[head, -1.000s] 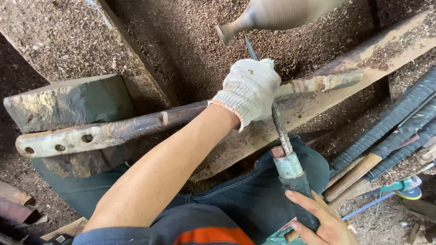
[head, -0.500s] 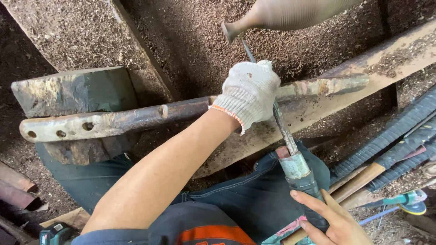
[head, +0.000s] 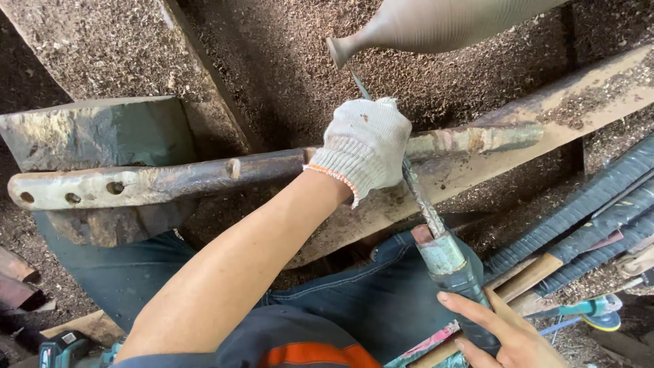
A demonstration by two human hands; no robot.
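Note:
My left hand (head: 364, 146), in a white knit glove, presses down on a rusty metal bar (head: 170, 180) and on the shaft of a long turning tool (head: 422, 201) that crosses it. The tool's thin tip (head: 360, 85) reaches up to the narrow end of a smooth, blurred wooden piece (head: 436, 24) at the top. My bare right hand (head: 507, 334) grips the tool's thick grey handle (head: 446, 262) at the lower right, above my lap.
A worn plank (head: 579, 102) covered in sawdust slants under the bar. A grey metal block (head: 95, 133) sits at the left. Dark ribbed rods (head: 599, 204) and a teal-handled tool (head: 593, 307) lie at the right. A power tool (head: 58, 347) lies at the bottom left.
Both hands keep their grip and the tool tip stays at the wooden piece. The view has drifted slightly, and the right hand sits a little further right on the handle.

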